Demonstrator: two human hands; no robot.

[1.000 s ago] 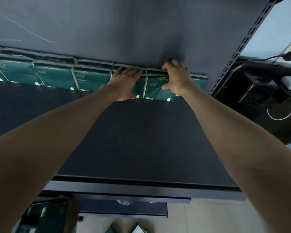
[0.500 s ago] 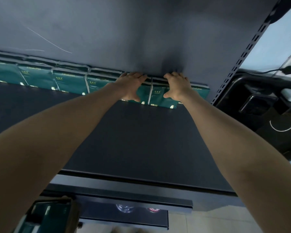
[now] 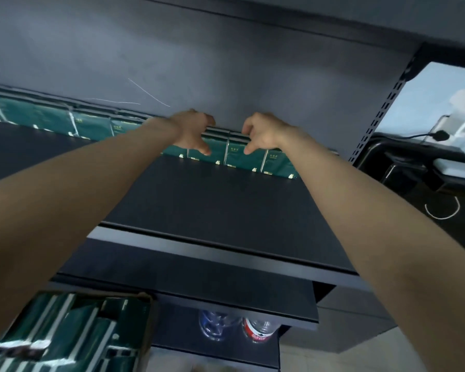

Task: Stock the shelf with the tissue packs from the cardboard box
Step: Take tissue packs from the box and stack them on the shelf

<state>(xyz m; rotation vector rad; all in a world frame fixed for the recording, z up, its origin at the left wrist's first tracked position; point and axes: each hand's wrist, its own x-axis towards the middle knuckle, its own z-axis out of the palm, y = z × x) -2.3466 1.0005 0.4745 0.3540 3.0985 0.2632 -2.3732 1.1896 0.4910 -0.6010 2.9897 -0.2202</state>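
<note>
Green tissue packs (image 3: pixel 236 159) along shelf (image 3: pixel 226 202) rear

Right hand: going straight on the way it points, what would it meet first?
Most likely the row of green tissue packs right in front of the right hand; the grey back panel stands just behind them. Whether it already touches is unclear.

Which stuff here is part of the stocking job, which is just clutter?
Job: row of green tissue packs on dark metal shelf; brown cardboard box holding more packs.
Lying about: two clear plastic bottles below; black cable at right.
</note>
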